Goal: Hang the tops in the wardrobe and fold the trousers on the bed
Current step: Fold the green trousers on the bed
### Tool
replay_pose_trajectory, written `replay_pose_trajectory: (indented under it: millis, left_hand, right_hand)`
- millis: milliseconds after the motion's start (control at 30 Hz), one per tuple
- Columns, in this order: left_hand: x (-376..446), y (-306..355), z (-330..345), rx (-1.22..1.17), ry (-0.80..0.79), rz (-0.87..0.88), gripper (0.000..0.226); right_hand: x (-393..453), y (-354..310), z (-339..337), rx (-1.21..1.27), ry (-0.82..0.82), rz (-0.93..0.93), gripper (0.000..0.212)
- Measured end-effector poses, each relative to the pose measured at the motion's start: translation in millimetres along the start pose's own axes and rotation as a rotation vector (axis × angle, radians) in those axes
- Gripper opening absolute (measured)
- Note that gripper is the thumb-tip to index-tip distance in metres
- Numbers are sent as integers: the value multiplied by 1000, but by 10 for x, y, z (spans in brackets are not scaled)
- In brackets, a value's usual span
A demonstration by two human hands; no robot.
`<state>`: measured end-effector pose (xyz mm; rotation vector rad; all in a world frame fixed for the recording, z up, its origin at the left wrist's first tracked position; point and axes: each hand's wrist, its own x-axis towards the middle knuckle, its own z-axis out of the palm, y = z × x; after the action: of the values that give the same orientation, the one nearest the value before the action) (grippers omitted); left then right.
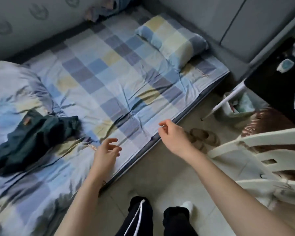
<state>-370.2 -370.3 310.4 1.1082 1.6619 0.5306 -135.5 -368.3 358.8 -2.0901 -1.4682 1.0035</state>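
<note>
Nearest my camera: black trouser legs [140, 217] with a white side stripe and a white sock [188, 206] on the tiled floor [160, 181]. Both forearms reach forward. Left hand [106, 154] hovers over the near edge of the bed [109, 74], fingers loosely spread and curled, holding nothing. Right hand [171, 133] is just past the bed's edge, above the floor, thumb and forefinger tips close together, other fingers curled; I can't tell if it pinches anything. Dark green garment [29, 135] lies crumpled on the bed to the left, well apart from both hands, small orange patch showing; top or trousers, can't tell. Checked blue-yellow sheet covers the bed, matching pillow [172, 41] at the far end, bunched duvet [12, 86] at left. Slippers [203, 135] on the floor near the right hand. White plastic chair [255, 160] at right.
</note>
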Motion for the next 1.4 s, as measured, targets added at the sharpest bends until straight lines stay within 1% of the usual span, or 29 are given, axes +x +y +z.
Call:
replay_pose_trajectory:
  millis: [167,233,433,467,600,667,700,833,933,1000,1100,1167,1267,1300,1333,1367,1400]
  left_hand:
    - [512,-579,-917,-19,114,-140,24]
    - [699,-768,-1159,-6,143,-180,25]
    - [1418,-1197,-1909,57,234,-317,34]
    - [1505,-1228,-1969,86,229,-317,35]
    - [2068,-1495,-2351,181,258,-398,47]
    - [2390,-1696,-2505,177,272,-440,52]
    - [2461,-1713,-2546,180,266,-445,55]
    - [3047,-2107,-2774,193,312,-475,68]
    - [3402,-2395,-2890,326,338,-470,80]
    - [3611,-2570,-2964,453,341,-436,87]
    - [3896,-2844,-3047,609,357,-376,94]
    - [4080,-2984,-3068,619,358,-339,98]
    - [4334,-3171,-3095,598,337,-305,102]
    - [4394,-3218,-3096,615,311,-310,100]
    - [4454,-3285,-3103,643,284,-321,93]
    - [4492,-3342,-3109,677,261,-330,80]
    - [4518,-3386,-3116,705,252,-308,62]
  right_hand:
    - [555,-716,888,-77,-181,-69,27]
    - [732,-936,1147,-89,-251,-92,27]
    - [1557,-1620,2106,-186,-432,-161,28]
    - [1643,-1651,2195,-189,-443,-161,28]
    - [2303,-1936,2940,-195,-574,-171,28]
    - [2661,-2044,3392,-211,-624,-184,27]
    - [2748,-2052,3491,-216,-621,-191,26]
    - [3311,-2125,4319,-241,-651,-221,25]
    - [3638,-2097,4859,-172,-705,-145,25]
    - [3823,-2064,5161,-132,-696,-115,23]
    - [4057,-1949,5567,-135,-663,-97,32]
    - [4182,-1843,5803,-155,-653,-72,37]
    - [4318,-1764,6082,-208,-684,-49,63]
    - [4356,-1743,6143,-243,-697,-54,69]
    - [4393,-1695,6226,-297,-704,-73,73]
    - [4419,-1650,6297,-373,-705,-104,76]
    - [4443,-1617,6339,-435,-706,-128,77]
